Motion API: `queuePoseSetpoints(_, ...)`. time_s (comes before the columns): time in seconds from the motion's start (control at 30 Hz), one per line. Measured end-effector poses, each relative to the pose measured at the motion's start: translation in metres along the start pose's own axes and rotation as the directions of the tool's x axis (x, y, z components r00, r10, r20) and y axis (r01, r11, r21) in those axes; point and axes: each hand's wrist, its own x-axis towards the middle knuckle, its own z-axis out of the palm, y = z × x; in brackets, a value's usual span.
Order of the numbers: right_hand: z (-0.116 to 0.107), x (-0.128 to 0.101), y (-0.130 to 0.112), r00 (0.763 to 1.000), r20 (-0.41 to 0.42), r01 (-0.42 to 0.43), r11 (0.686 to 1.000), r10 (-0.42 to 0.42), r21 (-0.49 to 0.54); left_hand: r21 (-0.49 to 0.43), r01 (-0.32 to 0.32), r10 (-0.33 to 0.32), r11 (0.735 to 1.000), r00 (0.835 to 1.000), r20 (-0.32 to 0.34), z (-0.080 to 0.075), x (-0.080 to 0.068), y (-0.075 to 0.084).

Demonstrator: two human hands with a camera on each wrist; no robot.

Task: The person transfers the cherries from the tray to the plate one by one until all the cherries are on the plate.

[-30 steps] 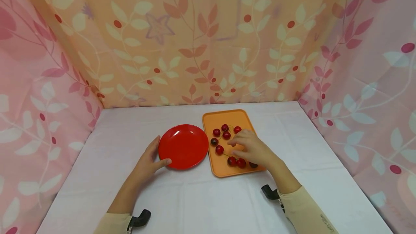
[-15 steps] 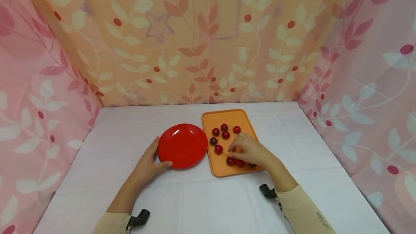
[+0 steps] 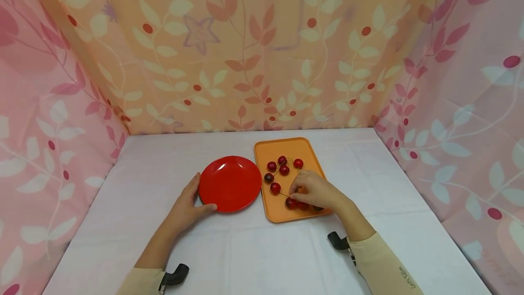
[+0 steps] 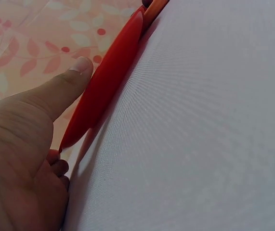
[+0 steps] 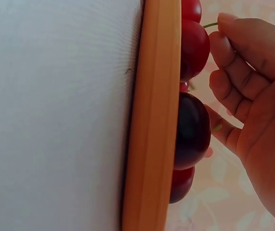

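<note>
Now the right hand (image 3: pixel 317 191) has drawn nearer on the orange tray (image 3: pixel 286 145), fingers curled, apparently pinching a cherry stem (view poor). Left hand (image 3: pixel 186 204) stays gripping the red plate (image 3: pixel 230 183).

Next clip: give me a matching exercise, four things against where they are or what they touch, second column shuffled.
Things:
1. red plate
2. orange tray
3. left hand
4. right hand

Places:
a. over the cherries at the tray's near end
b. holds the plate's near left rim
c. left of the tray
d. holds the cherries

Pairs: 1-c, 2-d, 3-b, 4-a
</note>
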Motion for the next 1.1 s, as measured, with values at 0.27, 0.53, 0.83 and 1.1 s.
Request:
queuePoseSetpoints(0.27, -0.009, -0.003, -0.004, 0.998, -0.035, -0.053, 0.991, 0.058, 0.124, 0.016, -0.002, 0.002, 1.000, 1.000, -0.004, 0.000, 0.000, 0.000)
queuePoseSetpoints(0.53, -0.018, -0.005, -0.009, 0.993, -0.083, -0.063, 0.974, 0.083, 0.219, 0.031, -0.006, 0.006, 1.000, 1.000, 0.000, 0.001, -0.001, -0.001)
queuePoseSetpoints(0.83, -0.029, 0.005, -0.020, 0.985, -0.170, 0.000, 0.983, 0.032, 0.185, 0.021, 0.005, -0.004, 1.000, 1.000, -0.004, 0.002, -0.002, -0.002)
queuePoseSetpoints(1.1, -0.035, 0.023, -0.029, 0.985, -0.163, -0.021, 0.975, 0.058, 0.223, 0.046, 0.006, -0.006, 0.999, 1.000, -0.002, 0.002, 0.000, -0.002)
